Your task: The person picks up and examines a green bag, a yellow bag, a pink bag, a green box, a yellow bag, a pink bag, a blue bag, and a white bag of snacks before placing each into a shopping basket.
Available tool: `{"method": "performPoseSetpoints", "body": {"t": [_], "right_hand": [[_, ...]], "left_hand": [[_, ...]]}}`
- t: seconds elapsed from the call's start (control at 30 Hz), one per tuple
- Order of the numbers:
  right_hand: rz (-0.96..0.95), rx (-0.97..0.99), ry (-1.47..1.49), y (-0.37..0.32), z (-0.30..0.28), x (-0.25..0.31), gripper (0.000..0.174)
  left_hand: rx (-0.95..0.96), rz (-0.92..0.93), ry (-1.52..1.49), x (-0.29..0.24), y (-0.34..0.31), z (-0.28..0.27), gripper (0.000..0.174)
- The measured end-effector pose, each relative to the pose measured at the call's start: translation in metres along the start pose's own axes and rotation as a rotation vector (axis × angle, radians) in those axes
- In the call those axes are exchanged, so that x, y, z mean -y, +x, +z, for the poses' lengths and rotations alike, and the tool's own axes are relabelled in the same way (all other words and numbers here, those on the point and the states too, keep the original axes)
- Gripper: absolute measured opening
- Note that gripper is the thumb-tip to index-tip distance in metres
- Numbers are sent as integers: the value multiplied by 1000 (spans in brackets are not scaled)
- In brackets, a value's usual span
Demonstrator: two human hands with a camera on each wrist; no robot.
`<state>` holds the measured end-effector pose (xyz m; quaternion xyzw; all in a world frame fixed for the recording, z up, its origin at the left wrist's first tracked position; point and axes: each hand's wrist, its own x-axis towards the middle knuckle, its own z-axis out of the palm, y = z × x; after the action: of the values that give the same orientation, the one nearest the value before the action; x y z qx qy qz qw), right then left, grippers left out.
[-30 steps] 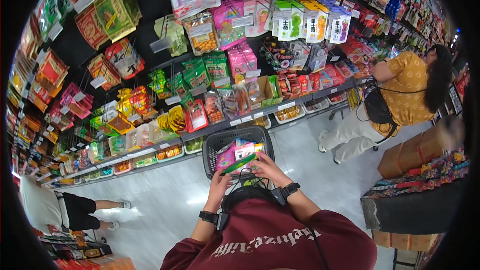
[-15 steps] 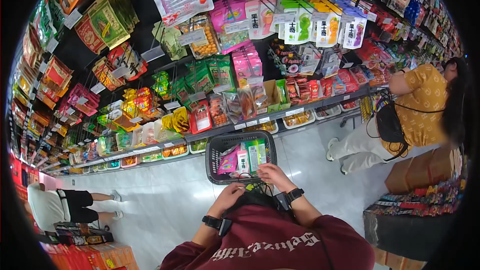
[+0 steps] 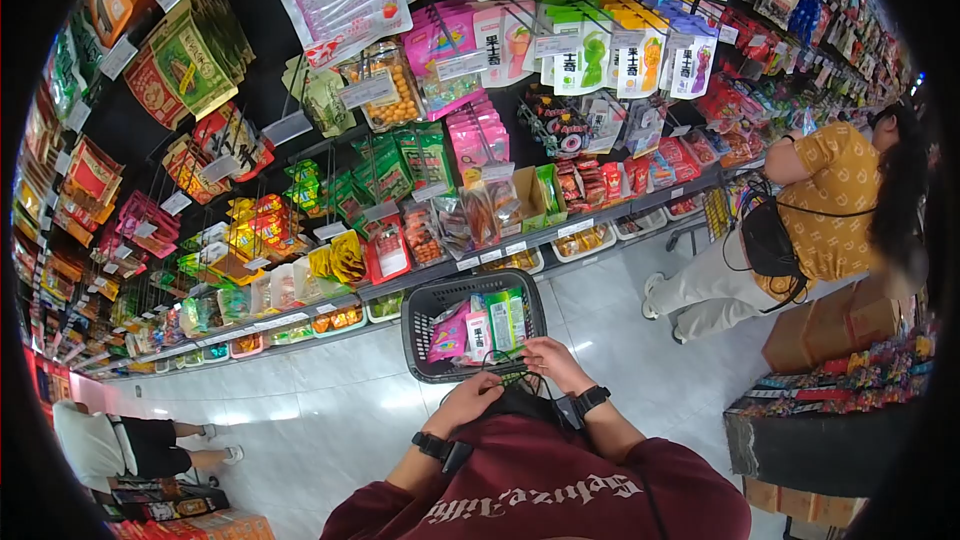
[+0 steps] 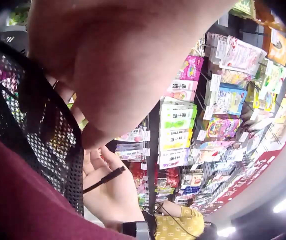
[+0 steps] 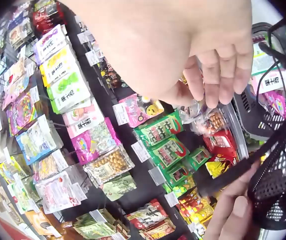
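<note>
In the head view, the left hand (image 3: 473, 399) and right hand (image 3: 556, 363) are apart in front of the chest, by the near rim of a dark basket (image 3: 411, 340). In it lie a pink pack (image 3: 449, 336), a white pack (image 3: 479, 336) and a green-and-white pack (image 3: 508, 313). A black mesh bag (image 4: 58, 135) lies against the left fingers; whether they grip it is unclear. The right wrist view shows the right hand (image 5: 173, 45) with loosely bent fingers and nothing held. A black cord (image 4: 104, 179) crosses in front of its palm in the left wrist view.
Shelves of hanging snack packs (image 3: 585, 45) stretch across the front, with low trays (image 3: 583, 240) beneath. A person in a yellow top (image 3: 832, 190) stands at right, near cardboard boxes (image 3: 815, 330). Another person in white (image 3: 90, 440) is at left.
The green pack that was between the hands a second ago lies in the basket. Both hands have drawn back toward the body, and the view has shifted slightly.
</note>
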<state>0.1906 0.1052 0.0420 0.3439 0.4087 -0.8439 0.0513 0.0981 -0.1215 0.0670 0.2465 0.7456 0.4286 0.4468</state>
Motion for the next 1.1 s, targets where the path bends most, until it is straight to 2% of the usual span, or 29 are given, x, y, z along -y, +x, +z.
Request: {"method": "performPoseSetpoints", "body": {"t": [0.17,0.27,0.33,0.37,0.47,0.63,0.73,0.87,0.93,1.1], "right_hand": [[-16,-69,-28,-10,12,8,25],[-33,-88,-180,-20,21,11,24],[-28,-109,-198,-23,24,6,25],[-36,-106,-207,-24,25,3,26],[-3,-123,-235,-32,39,-1,27],[53,-83,-268,-38,35,-27,26],[58,-54,-247,-32,37,-32,23],[88,-45,-292,-26,38,-18,23],[68,10,-295,-20,31,-17,24],[57,149,-302,-19,1,2,26]], "left_hand": [[72,56,37,3,6,-30,26],[124,97,72,22,18,-39,23],[101,146,52,23,18,-36,21],[103,98,125,24,19,-35,20],[64,164,27,32,19,-26,24],[126,197,108,38,10,-19,30],[64,220,172,48,11,-18,31],[61,130,171,38,7,-22,31],[49,-2,133,35,5,-17,30],[-70,-64,171,9,1,16,29]]}}
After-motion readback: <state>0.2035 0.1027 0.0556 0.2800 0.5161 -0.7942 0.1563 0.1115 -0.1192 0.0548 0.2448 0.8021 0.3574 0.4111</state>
